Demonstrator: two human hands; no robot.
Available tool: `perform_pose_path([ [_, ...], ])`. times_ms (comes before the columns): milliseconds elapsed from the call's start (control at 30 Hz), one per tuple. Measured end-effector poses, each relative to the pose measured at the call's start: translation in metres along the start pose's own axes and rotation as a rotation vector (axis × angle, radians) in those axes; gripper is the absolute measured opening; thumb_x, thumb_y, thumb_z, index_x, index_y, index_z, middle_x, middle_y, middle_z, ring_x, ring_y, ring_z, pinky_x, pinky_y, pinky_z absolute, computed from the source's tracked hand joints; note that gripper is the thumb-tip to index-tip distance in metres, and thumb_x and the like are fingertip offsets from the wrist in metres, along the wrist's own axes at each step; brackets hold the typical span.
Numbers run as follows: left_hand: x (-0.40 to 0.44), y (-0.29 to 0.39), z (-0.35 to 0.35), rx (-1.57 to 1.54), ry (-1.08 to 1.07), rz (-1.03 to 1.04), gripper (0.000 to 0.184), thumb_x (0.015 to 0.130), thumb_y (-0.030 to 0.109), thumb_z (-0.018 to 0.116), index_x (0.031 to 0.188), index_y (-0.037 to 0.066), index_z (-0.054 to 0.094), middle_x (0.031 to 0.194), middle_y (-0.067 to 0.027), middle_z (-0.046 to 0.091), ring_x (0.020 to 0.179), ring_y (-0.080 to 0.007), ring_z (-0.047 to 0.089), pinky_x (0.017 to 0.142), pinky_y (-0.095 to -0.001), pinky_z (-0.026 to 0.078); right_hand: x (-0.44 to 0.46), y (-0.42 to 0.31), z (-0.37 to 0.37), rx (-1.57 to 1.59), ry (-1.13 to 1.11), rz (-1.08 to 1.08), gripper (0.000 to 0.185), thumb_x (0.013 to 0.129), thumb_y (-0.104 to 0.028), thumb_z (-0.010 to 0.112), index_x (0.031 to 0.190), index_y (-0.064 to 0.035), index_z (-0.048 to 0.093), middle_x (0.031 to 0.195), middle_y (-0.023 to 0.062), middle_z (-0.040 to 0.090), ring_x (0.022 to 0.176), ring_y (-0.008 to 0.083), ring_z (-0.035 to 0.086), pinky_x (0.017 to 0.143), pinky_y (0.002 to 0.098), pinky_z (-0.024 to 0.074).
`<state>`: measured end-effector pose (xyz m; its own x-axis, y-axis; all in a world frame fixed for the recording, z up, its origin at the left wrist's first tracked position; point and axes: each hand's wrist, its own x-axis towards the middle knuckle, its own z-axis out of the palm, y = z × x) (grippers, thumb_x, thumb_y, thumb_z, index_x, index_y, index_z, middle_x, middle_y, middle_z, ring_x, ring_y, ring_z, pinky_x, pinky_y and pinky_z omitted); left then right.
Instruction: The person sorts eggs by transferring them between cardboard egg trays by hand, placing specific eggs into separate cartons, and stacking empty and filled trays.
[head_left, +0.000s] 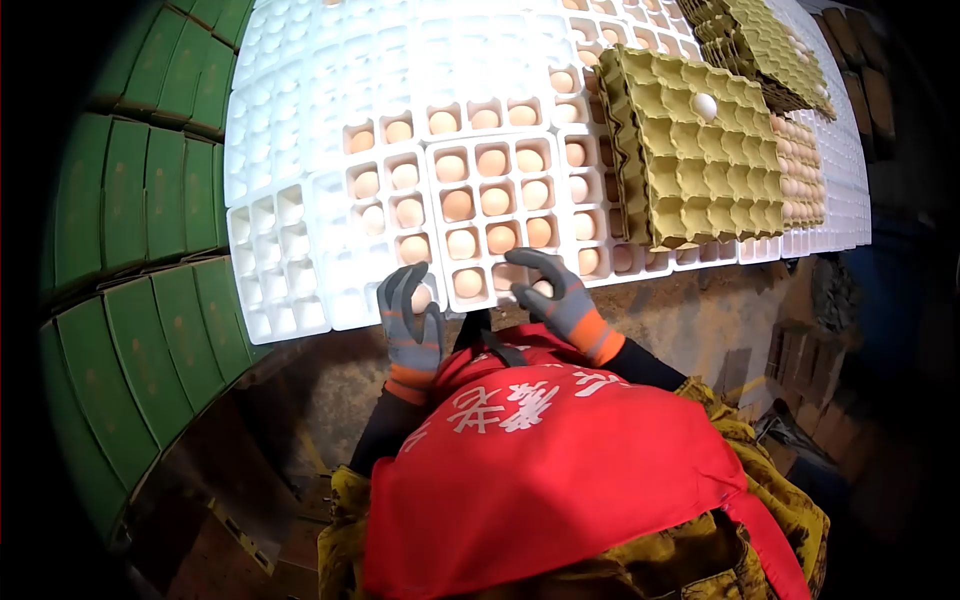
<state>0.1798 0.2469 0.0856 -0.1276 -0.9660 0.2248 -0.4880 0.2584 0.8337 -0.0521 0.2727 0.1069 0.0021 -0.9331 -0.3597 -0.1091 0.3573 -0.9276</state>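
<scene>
White foam trays with square cells cover the table, many cells holding brown eggs. At the front edge, my left hand, in a grey and orange glove, has its fingers curled round an egg over the tray's near corner. My right hand, gloved alike, curls its fingers round another egg at the near right corner of the middle tray. Between the hands, one egg rests in a front cell. Whether either held egg touches its cell is hidden by the fingers.
Stacked yellow-green pulp trays stand on the right, with one pale egg on top. More pulp trays lie behind them. Green boxes line the left side. An empty-celled foam tray lies at the near left.
</scene>
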Motion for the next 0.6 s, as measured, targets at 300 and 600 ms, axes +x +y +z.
perform_pose_path([
  [300,-0.013,-0.022,-0.002,0.356,0.114,0.128,0.06,0.084,0.02,0.065,0.137,-0.001,0.046,0.145,-0.0187,0.044,0.137,-0.0356,0.037,0.116,-0.0569,0.016,0.012,-0.032,0.02,0.294,-0.238,-0.066,0.042,0.092,-0.012,0.058,0.134,-0.0069,0.052,0.122,0.0073,0.057,0.111,0.0167,0.057,0.096,0.0304,0.0463],
  [600,-0.038,-0.068,-0.006,-0.054,0.421,-0.439,0.052,0.096,0.015,0.051,0.144,0.0,0.038,0.145,-0.015,0.044,0.133,-0.025,0.042,0.112,-0.0391,0.029,0.107,-0.011,0.138,-0.642,-0.254,-0.986,0.047,0.084,-0.016,0.062,0.129,-0.0096,0.055,0.136,0.0152,0.051,0.125,0.0329,0.05,0.104,0.0462,0.0411],
])
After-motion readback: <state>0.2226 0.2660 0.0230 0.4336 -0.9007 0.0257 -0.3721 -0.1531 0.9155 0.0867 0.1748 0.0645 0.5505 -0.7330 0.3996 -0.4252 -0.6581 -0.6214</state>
